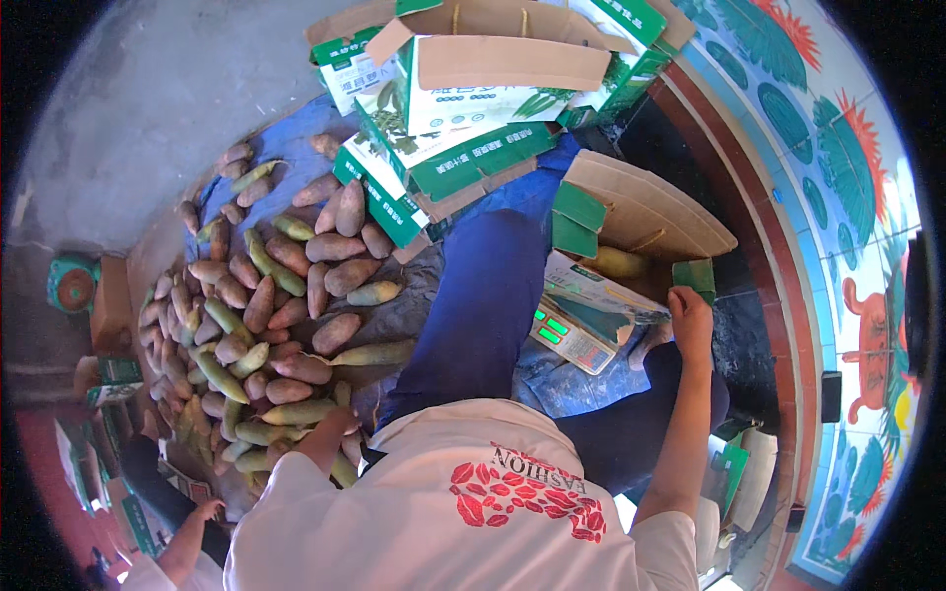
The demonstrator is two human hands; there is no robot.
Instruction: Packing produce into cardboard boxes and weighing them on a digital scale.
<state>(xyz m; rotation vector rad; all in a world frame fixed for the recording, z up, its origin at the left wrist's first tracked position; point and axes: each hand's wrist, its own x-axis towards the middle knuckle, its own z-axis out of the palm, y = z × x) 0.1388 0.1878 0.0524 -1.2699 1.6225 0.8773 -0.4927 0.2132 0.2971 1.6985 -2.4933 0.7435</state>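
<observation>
So tubers (336, 334) pile at left: matte, tapered, likely firm and dense, best gripped mid-body; left hand (340, 425) at their near edge, can't tell opening or hold; right hand (690, 305) half-curled at green flap (696, 275) of cardboard carton (675, 209) on right, pinch unclear; board likely light, stiff

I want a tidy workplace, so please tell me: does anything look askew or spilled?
The green-and-white cartons at the picture's top look crookedly stacked, at different angles, some flaps open. The vegetables lie heaped loose; whether any spilled, I cannot tell.
</observation>
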